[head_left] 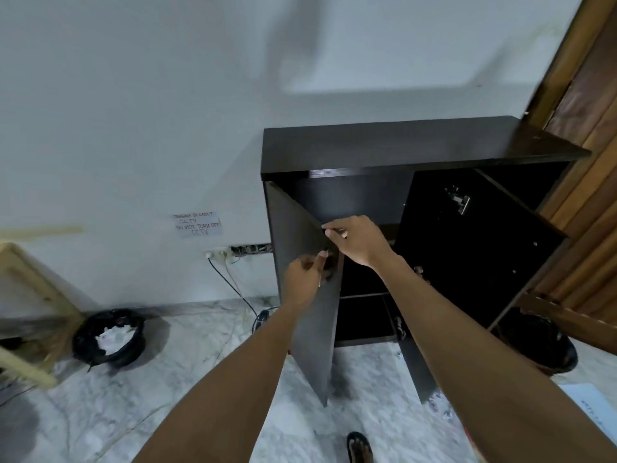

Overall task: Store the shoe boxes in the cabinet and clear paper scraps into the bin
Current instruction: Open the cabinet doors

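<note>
While the left hand (302, 279) pinches the knob (329, 274) and the right hand (359, 240) grips the door (307, 315) edge, swing it fully wide so boxes should clear the cabinet (400, 148).

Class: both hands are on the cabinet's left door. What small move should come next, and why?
Probably swing the left door wider: the left hand and right hand both hold its free edge, it stands only partly open, while the right door is wide open.

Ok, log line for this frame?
left hand: grips left door | right hand: pinches same door's top edge | right door: open
</note>
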